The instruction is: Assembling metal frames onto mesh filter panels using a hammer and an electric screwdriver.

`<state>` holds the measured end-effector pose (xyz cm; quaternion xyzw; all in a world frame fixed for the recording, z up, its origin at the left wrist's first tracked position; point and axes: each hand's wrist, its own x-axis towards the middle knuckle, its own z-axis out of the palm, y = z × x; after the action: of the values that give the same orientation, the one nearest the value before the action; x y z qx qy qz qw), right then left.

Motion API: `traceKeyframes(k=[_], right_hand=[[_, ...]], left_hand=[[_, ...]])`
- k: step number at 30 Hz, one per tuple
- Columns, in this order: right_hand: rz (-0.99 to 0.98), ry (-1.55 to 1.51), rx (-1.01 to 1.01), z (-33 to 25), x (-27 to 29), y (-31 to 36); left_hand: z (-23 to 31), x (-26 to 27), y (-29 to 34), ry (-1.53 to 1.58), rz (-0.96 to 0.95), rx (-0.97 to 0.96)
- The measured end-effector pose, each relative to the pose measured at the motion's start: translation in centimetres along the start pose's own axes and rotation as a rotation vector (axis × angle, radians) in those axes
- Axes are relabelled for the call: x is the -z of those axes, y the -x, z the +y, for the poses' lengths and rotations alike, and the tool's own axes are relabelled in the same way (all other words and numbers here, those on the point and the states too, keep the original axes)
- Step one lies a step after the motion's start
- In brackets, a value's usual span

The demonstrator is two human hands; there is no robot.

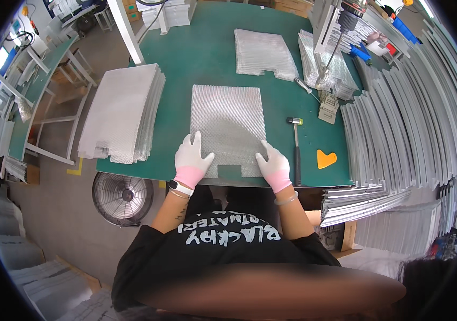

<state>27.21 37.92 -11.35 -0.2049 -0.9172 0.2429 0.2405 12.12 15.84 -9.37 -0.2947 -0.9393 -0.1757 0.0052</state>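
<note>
- The green tabletop (207, 59) fills the middle of the view; clock directions here are read from the mesh panel (227, 117), with twelve on the side away from the person.
- The silvery panel lies flat on the tabletop near its front edge, with a rectangular notch in its side at six o'clock.
- The left hand (191, 155), in a white glove with a pink cuff, touches the panel at seven o'clock, its thumb spread wide from the fingers.
- The right hand (272, 165), gloved alike, is at the panel's edge at five o'clock, thumb spread from the index finger; how its other fingers sit cannot be told.
- At nine o'clock a stack of pale panels (121, 112) lies near the left edge.
- At one o'clock is a smaller mesh stack (263, 51), and beyond it another pile (340, 75) beneath a hanging power tool (348, 21).
- A dark-handled mallet (296, 150) lies at four o'clock, with a yellow-orange heart-like piece (325, 159) beyond it.
- Toward three o'clock, long rows of grey panels (410, 117) stand upright past the tabletop.
- Around eight o'clock a round caged fan (123, 195) stands on the grey floor (62, 214).
- Farther out at ten o'clock is a second green-topped table (41, 99) with white legs.
</note>
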Motion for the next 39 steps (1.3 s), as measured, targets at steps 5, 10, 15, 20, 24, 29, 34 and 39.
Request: traceKeyframes(k=[5, 10, 15, 20, 24, 29, 34, 39], right_hand=[[-0.256, -0.024, -0.233, -1.5, 1.5, -0.8], [-0.225, 0.027, -0.098, 0.2, 0.9, -1.1], [-0.449, 0.143, -0.159, -0.1, 3.8, -3.4], [0.03, 0.309, 0.004, 9.9, 7.2, -10.7], [0.082, 0.635, -0.159, 23.0, 10.6, -12.5], [-0.205, 0.628, -0.357, 19.7, 10.5, -12.7], [-0.218, 0.77, -0.329, 20.3, 11.8, -11.7], [0.201, 0.286, 0.002, 13.9, 11.7, -8.1]], left_hand=[[0.1, 0.1, 0.0, 0.008, -0.019, 0.012], [-0.4, -0.7, -0.2, 0.0, -0.028, 0.034], [0.7, 1.2, -0.7, 0.039, -0.116, 0.134], [-1.7, 0.6, -1.5, -0.215, -0.127, -0.134], [-1.3, 0.3, -1.8, -0.178, -0.193, -0.196], [-0.4, 1.6, 5.1, -0.164, 0.035, -0.118], [1.4, 5.0, 10.6, 0.137, 0.23, -0.275], [-1.6, -1.3, 15.3, 0.956, -0.629, -0.319]])
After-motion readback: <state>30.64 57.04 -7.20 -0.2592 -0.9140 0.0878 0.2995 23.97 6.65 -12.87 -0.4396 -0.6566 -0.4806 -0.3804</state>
